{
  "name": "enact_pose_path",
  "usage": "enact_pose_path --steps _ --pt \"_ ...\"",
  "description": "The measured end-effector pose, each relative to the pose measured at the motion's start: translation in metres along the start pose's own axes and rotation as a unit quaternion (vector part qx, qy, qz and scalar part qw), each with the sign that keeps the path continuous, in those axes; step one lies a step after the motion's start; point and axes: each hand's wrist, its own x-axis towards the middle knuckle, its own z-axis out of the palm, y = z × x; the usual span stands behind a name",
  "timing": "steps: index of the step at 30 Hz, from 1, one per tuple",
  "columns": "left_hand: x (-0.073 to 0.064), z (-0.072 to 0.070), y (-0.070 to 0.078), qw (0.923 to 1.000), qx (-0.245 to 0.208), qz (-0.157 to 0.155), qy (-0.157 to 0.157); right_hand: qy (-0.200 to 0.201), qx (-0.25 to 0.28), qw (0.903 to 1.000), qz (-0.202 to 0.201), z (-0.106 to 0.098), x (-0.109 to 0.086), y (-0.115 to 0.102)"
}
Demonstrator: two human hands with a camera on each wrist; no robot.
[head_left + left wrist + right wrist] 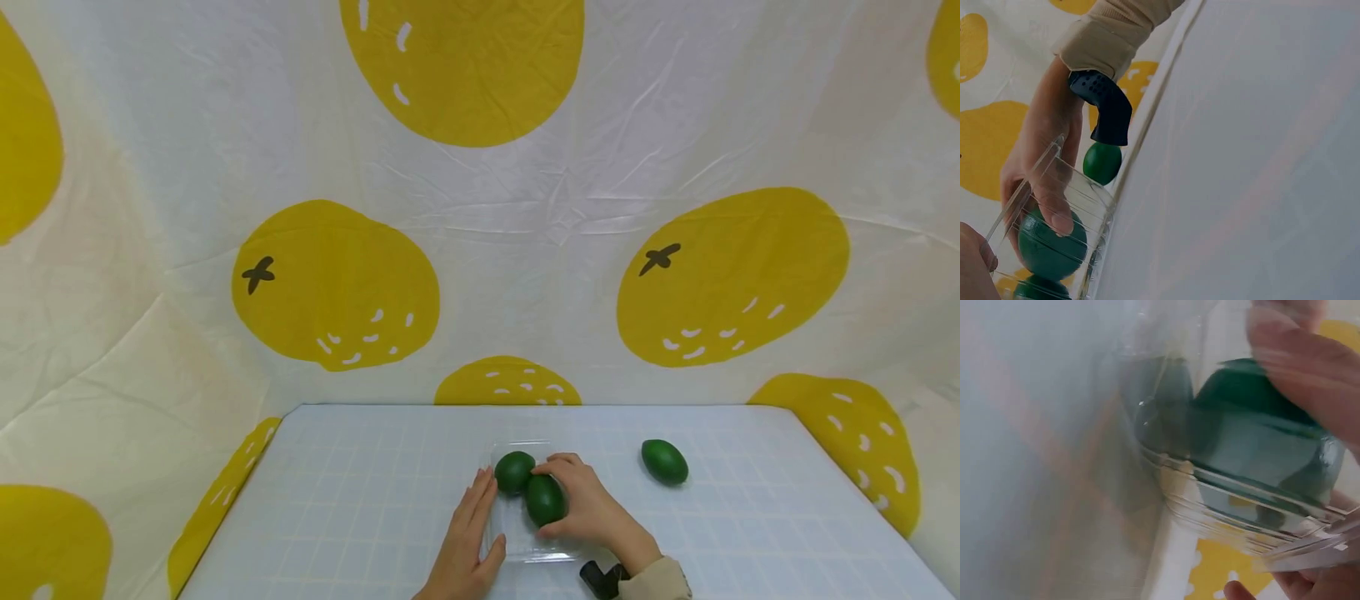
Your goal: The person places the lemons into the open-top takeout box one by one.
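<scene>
A clear plastic box (536, 557) stands on the table with two smooth, dark green, lime-shaped fruits in it. My right hand (588, 507) grips the nearer fruit (544, 502), thumb on the near side and fingers on the far side. Close against it lies the other fruit (514, 472), toward the box's far left. Along the box's left wall rests my left hand (468, 537), its fingers straight and thumb apart. Through the box's clear side, the left wrist view shows the held fruit (1052, 247) low inside, under the right thumb.
A third green fruit (664, 462) lies on the table to the right of the box. The tabletop (360, 492) has a pale checked cover. Behind it hangs a white cloth (525, 275) printed with yellow fruit. A black device (602, 578) sits at my right wrist.
</scene>
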Motion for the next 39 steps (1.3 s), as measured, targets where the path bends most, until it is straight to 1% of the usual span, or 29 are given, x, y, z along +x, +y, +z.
enact_pose_path --steps 8,15,24,28,31,35,39 --pt "0.001 0.0 -0.001 0.9998 -0.004 0.016 0.013 -0.02 -0.01 0.9992 0.034 0.0 0.001 -0.008" --pt "0.0 0.0 0.0 1.0 -0.004 0.002 0.003 -0.037 -0.008 0.9984 0.043 -0.001 0.0 -0.009" --pt "0.001 -0.001 0.001 1.0 -0.002 0.004 0.005 -0.038 0.01 0.9988 0.029 -0.005 -0.001 -0.015" --pt "0.001 -0.001 0.001 1.0 -0.005 0.004 0.004 -0.036 0.004 0.9991 0.021 -0.007 -0.002 -0.016" --pt "0.001 0.0 0.001 0.9999 -0.009 0.006 0.003 -0.028 0.008 0.9995 0.014 -0.01 -0.002 -0.018" --pt "0.0 0.0 0.001 0.9999 -0.012 0.0 -0.001 -0.005 0.02 0.9998 0.004 -0.018 -0.003 -0.019" --pt "-0.001 0.0 0.002 0.9996 -0.013 -0.02 -0.017 0.019 0.018 0.9997 -0.005 -0.029 -0.004 -0.016"
